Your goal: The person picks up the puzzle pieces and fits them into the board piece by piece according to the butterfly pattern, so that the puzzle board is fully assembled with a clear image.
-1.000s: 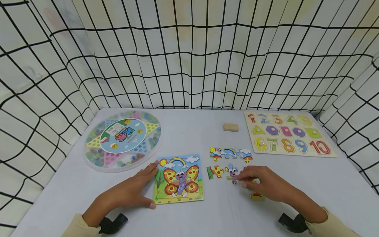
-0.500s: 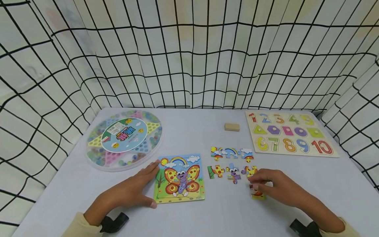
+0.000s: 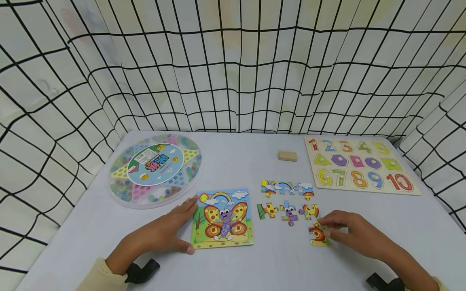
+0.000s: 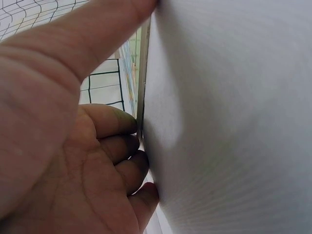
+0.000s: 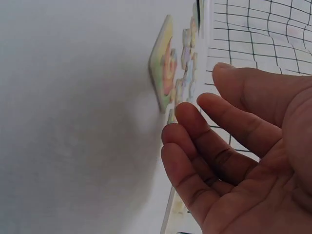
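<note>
My left hand rests at the left edge of a butterfly puzzle board, thumb near its lower corner and fingers along its upper left side. In the left wrist view, the fingertips are right at the board's thin edge. My right hand is beside a puzzle piece with a red-orange wing, its fingers loosely bent and thumb apart. Just beyond lie a yellow-wing piece, a purple face piece and a tree piece. Nothing shows between the right fingers in the right wrist view.
Behind these lies a row of sun, rainbow and cloud pieces. A round marble game box is at back left, a number board at back right, and a wooden block between them. Black netting encloses the table.
My right hand has drawn off the purple face piece and moved right, uncovering the yellow-wing and red-orange wing pieces. The left hand stays at the board.
</note>
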A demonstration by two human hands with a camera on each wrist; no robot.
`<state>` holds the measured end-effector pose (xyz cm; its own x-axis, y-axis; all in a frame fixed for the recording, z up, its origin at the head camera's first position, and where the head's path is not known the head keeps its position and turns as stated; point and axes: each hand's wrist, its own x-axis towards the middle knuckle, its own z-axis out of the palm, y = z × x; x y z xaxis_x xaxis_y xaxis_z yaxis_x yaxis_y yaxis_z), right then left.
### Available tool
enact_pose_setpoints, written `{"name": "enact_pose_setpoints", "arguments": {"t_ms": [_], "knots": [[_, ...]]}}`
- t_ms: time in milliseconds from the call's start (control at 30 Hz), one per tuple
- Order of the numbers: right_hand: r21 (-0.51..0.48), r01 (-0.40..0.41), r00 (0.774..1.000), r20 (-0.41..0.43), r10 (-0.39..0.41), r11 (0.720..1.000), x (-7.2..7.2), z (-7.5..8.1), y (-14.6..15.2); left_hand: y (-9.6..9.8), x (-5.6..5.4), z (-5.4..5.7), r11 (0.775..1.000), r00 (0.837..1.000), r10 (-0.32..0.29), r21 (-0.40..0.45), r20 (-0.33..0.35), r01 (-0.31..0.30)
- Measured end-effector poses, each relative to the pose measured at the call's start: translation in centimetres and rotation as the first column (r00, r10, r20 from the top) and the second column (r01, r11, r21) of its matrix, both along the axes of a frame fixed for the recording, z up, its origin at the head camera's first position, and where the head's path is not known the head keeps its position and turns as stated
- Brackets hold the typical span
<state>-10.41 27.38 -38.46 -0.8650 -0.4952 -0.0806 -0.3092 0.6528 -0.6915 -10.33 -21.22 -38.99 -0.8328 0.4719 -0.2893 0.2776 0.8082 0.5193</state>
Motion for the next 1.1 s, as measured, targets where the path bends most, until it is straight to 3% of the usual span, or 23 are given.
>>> {"name": "enact_pose_setpoints", "arguments": {"t_ms": [500,767,1100], "knots": [[-0.016,-0.035,0.999,-0.004,0.035,0.999,-0.4,-0.8,-0.6,0.2,0.0,0.2,1.000,1.000,0.014,-0.006,0.008,-0.014],[0.062,-0.034,0.999,0.028,0.032,0.997,-0.3,-0.9,-1.5,0.2,0.1,0.3,1.000,1.000,0.021,0.004,0.015,-0.021],[0.146,-0.001,1.000,-0.010,0.002,0.989,-0.1,-0.8,-2.3,0.1,0.0,0.2,1.000,1.000,0.017,0.008,0.016,-0.017]]}}
